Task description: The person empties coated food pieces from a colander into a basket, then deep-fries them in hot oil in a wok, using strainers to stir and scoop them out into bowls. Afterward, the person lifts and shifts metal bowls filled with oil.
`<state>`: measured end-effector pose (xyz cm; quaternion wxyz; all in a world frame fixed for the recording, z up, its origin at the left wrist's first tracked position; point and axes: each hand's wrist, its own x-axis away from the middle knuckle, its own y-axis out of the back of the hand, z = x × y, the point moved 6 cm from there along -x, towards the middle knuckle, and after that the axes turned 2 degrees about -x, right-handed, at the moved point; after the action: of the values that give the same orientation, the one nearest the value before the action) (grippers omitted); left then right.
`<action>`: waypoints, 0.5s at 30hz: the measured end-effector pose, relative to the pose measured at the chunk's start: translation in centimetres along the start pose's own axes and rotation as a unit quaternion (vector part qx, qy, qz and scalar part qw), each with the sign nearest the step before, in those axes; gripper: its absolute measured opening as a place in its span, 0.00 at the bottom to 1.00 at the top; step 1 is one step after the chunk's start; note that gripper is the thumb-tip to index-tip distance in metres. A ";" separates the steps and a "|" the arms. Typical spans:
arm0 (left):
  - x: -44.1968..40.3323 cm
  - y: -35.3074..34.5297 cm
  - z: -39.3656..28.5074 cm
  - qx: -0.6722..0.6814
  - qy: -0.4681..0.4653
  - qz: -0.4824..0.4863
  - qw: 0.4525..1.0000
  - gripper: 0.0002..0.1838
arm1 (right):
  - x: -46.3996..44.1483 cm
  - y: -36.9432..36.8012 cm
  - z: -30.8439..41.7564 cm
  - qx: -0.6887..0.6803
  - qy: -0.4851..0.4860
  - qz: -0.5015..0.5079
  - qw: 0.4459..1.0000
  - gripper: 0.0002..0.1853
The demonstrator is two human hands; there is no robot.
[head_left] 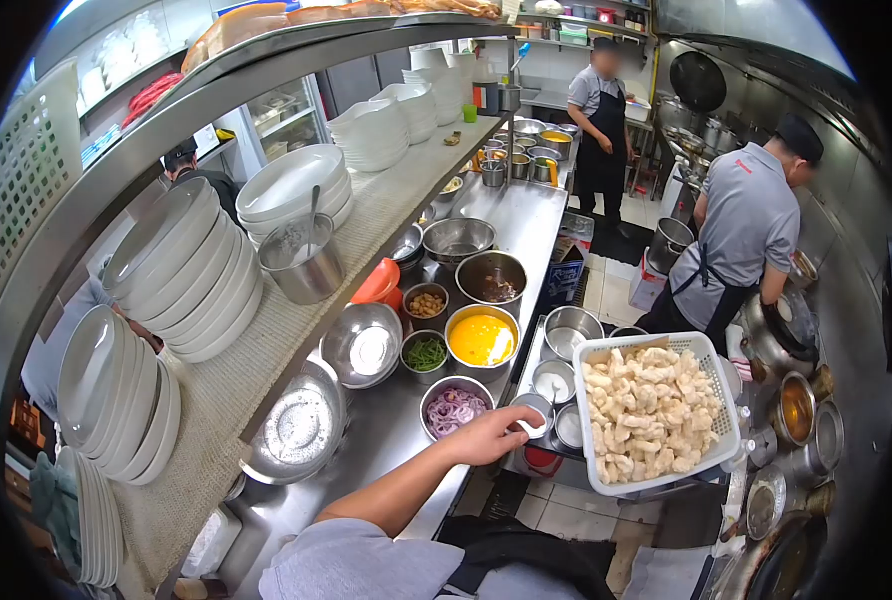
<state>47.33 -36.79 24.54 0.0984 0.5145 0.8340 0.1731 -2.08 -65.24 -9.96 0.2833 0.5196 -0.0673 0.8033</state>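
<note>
My left hand (488, 436) reaches in from the lower left, between the prep counter and the side stand. Its fingers are closed at the near rim of a small steel cup (535, 404), gripping it. Just left of the hand is a steel bowl of sliced purple onion (456, 408). To its right, a white perforated basket (591, 440) is heaped with pale, coated chunks of food (656, 410). Small cups of white contents stand beside the gripped cup, one being a steel cup of white powder (554, 380). My right hand is out of view.
Steel bowls line the counter, including yellow liquid (482, 340) and chopped greens (426, 353). A shelf (366, 235) with stacked white plates (191, 280) overhangs the left. One person (741, 225) bends at the stove on the right; another person (603, 125) stands farther back.
</note>
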 end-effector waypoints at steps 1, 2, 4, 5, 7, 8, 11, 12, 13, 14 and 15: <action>-0.5 -1.0 -0.2 0.000 0.001 0.003 1.000 0.15 | 0.1 0.2 -0.5 -0.004 0.000 -0.001 1.000 0.17; -1.0 -2.3 -0.9 0.008 -0.039 0.011 0.999 0.14 | 0.2 0.5 -0.9 -0.007 0.000 -0.003 1.000 0.17; -1.6 -5.1 -2.4 0.046 -0.051 0.064 0.996 0.14 | 0.6 1.1 -2.3 -0.021 0.000 -0.007 1.000 0.17; -2.0 -7.4 -2.0 0.088 -0.033 0.105 0.990 0.15 | 0.8 1.5 -3.1 -0.029 -0.001 -0.007 1.000 0.17; -2.3 -10.8 -3.8 0.058 -0.074 0.174 0.980 0.16 | 1.5 2.5 -6.1 -0.054 -0.010 -0.020 0.998 0.18; -2.4 -12.8 -3.8 0.035 -0.120 0.191 0.974 0.17 | 1.9 2.9 -7.9 -0.068 -0.016 -0.025 0.997 0.18; -2.4 -17.6 -4.7 -0.034 -0.084 0.289 0.953 0.17 | 2.9 4.5 -13.7 -0.101 -0.036 -0.032 0.994 0.19; -2.4 -18.9 -5.2 -0.057 -0.092 0.299 0.948 0.17 | 3.4 5.2 -15.9 -0.113 -0.044 -0.034 0.992 0.20; -2.2 -20.2 -6.2 -0.055 -0.095 0.311 0.944 0.17 | 4.0 5.8 -18.4 -0.132 -0.049 -0.039 0.989 0.20; -2.2 -21.2 -7.4 -0.072 -0.102 0.297 0.947 0.18 | 4.8 6.5 -21.7 -0.156 -0.055 -0.045 0.985 0.21; -2.1 -22.8 -8.7 -0.086 -0.117 0.295 0.944 0.18 | 5.6 6.9 -24.8 -0.182 -0.057 -0.053 0.980 0.21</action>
<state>26.52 -49.69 23.58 0.1835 0.7439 0.6094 0.2037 -27.17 -58.81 -14.98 0.4115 0.5068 -0.2010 0.7303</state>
